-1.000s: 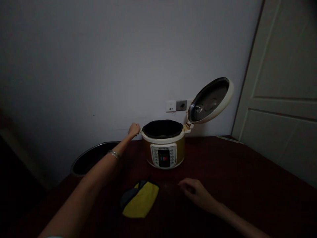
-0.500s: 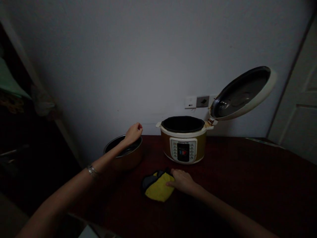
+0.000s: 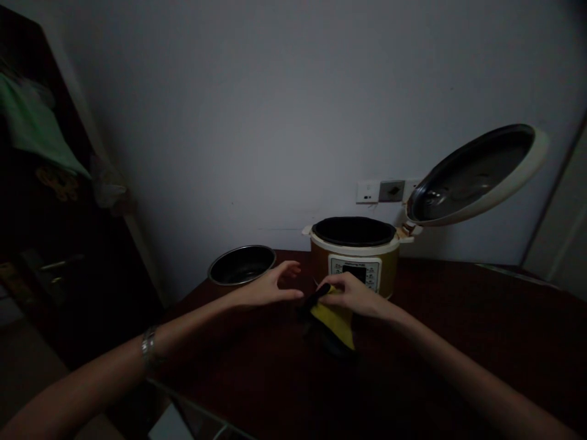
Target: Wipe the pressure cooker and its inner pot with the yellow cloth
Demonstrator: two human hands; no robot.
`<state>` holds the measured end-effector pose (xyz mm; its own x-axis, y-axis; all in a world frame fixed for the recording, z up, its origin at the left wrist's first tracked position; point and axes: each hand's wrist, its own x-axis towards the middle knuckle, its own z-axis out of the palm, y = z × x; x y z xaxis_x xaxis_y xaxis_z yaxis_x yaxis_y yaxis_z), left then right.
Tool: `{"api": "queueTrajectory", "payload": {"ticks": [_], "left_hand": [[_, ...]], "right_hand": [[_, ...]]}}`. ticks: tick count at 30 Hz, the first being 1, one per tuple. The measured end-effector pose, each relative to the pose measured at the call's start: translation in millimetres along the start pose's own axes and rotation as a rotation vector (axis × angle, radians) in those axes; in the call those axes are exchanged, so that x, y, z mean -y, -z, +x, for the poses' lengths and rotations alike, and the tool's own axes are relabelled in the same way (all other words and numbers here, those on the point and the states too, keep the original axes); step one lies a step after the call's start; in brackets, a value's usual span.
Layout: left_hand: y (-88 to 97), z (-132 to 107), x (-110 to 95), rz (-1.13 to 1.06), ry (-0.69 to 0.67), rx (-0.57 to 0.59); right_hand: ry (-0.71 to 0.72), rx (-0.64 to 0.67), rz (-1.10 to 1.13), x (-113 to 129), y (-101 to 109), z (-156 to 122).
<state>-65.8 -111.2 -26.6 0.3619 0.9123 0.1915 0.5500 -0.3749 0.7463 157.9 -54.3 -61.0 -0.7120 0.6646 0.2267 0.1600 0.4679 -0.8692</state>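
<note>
A yellow cloth with dark edging (image 3: 337, 321) hangs from my right hand (image 3: 351, 293), pinched between thumb and fingers above the tabletop. My left hand (image 3: 270, 287) is open, thumb and fingers spread toward the cloth but apart from it. Behind my left wrist sits a round inner pot (image 3: 242, 266) with a dark inside and a metal rim; part of its wall is hidden by my hand. Just behind my right hand stands the electric cooker (image 3: 393, 260), its lid (image 3: 481, 177) raised to the right and its control panel partly covered by my hand.
The dark red wooden table (image 3: 257, 373) runs against a grey wall. Wall sockets (image 3: 391, 190) are behind the cooker. At the left is a dark door with a handle (image 3: 59, 264) and a hanging green cloth (image 3: 36, 122). A pale object (image 3: 170, 425) lies below the table's front edge.
My right hand has lifted the cloth off the table. My left hand has left the pot area, moving right toward the cloth with its fingers now spread. The view has shifted slightly left.
</note>
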Motion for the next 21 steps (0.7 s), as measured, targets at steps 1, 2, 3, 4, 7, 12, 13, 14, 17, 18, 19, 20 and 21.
{"api": "queueTrajectory", "payload": {"ticks": [1, 2, 3, 4, 7, 12, 13, 14, 17, 18, 19, 20, 21], "left_hand": [[-3.8, -1.1, -4.7, -0.065, -0.006, 0.056], [-7.2, -1.6, -9.1, -0.125, -0.017, 0.109], [-10.2, -1.5, -13.3, -0.178, -0.031, 0.149], [-12.8, -1.0, -17.2, -0.214, -0.04, 0.173], [-17.9, 2.1, -25.9, -0.183, -0.013, 0.18], [-16.1, 4.7, -36.0, -0.183, 0.124, 0.04], [-14.1, 4.2, -38.8, -0.261, 0.145, 0.011], [-11.7, 3.5, -41.9, -0.349, 0.163, -0.013], [-1.3, 1.2, -51.4, -0.529, 0.184, -0.05], [3.1, 0.8, -53.7, -0.532, 0.18, -0.051], [8.0, 0.5, -55.2, -0.511, 0.173, -0.047], [13.1, 0.4, -55.8, -0.474, 0.163, -0.04], [18.3, 0.2, -55.3, -0.425, 0.153, -0.031]], "right_hand": [[0.03, -0.015, 0.001, 8.7, 0.8, -1.4], [0.06, -0.042, -0.022, 15.9, 0.9, -2.7], [0.093, -0.08, -0.064, 21.5, 0.6, -3.8], [0.123, -0.123, -0.115, 25.8, 0.0, -4.7], [0.171, -0.234, -0.2, 31.9, -2.3, -6.5], [0.088, -0.122, 0.287, 22.2, -7.4, -13.2], [0.057, -0.04, 0.407, 17.5, -8.7, -15.6], [0.023, 0.044, 0.495, 12.3, -10.1, -18.1], [-0.069, 0.198, 0.556, -3.3, -14.5, -25.2], [-0.087, 0.218, 0.528, -7.3, -15.8, -27.0], [-0.097, 0.223, 0.485, -10.3, -16.8, -28.5], [-0.103, 0.219, 0.434, -12.1, -17.4, -29.7], [-0.106, 0.21, 0.384, -12.9, -17.3, -30.7]]}}
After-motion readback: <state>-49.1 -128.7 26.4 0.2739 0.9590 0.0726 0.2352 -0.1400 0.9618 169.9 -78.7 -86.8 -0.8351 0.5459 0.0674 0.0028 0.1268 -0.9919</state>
